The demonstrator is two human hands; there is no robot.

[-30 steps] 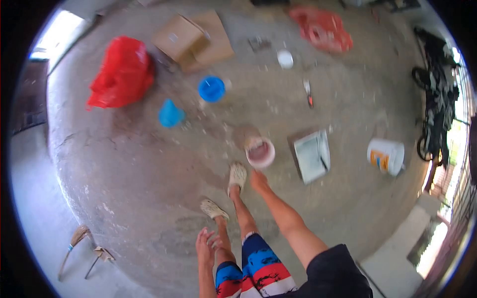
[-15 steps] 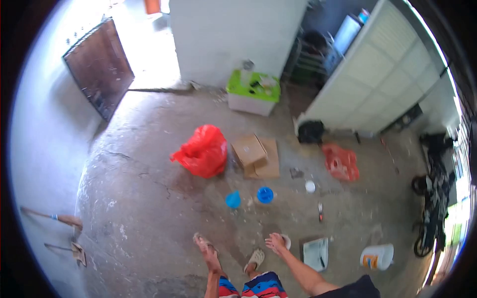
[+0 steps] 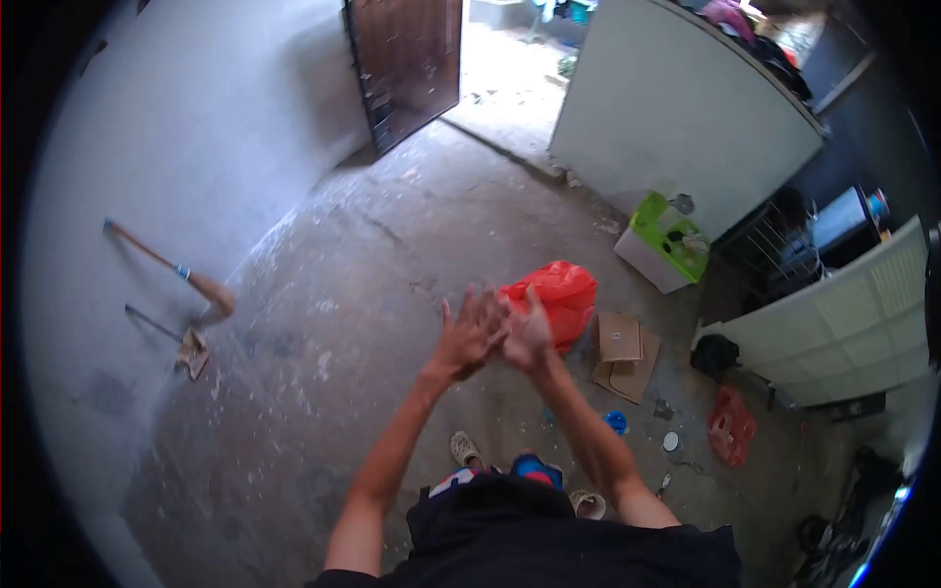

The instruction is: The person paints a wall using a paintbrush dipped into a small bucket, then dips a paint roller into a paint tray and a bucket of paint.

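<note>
And out in front with both bare hands, close together at mid-view above the concrete floor (image 3: pixel 323 382)! On the left, with the left hand (image 3: pixel 470 335): open, with fingers splayed and blurred at the tips, gripping nothing visible. On the right, with the right hand (image 3: pixel 527 335): open too, with the thumb up and away from blurred fingers, again with nothing visible in the grip. Touching or just apart, at the meeting of the two? Impossible to tell through that blur.

Straight behind the right hand in the view, bright as anything: the red bag (image 3: pixel 567 299), bunched up on the floor, partly hidden by the fingers. Over to the right of it, a cardboard box (image 3: pixel 619 336), resting on a flat cardboard sheet (image 3: pixel 639 377). Nearer the body, a blue container (image 3: pixel 616 422), then a round white item (image 3: pixel 670 442), and farther right a flatter, paler red bag (image 3: pixel 730 426), with a black bundle (image 3: pixel 716 357) near the foot of a white panel (image 3: pixel 848 328).

Up beyond all that, a white bin with a green lid (image 3: pixel 652 257), carrying small items on top. Across on the far left, a broom (image 3: pixel 209 291) beside the wall, bristles down, just above a dustpan (image 3: pixel 192 355). And at the top, a brown door (image 3: pixel 407 73), standing open beside a bright doorway (image 3: pixel 510 108).
</note>
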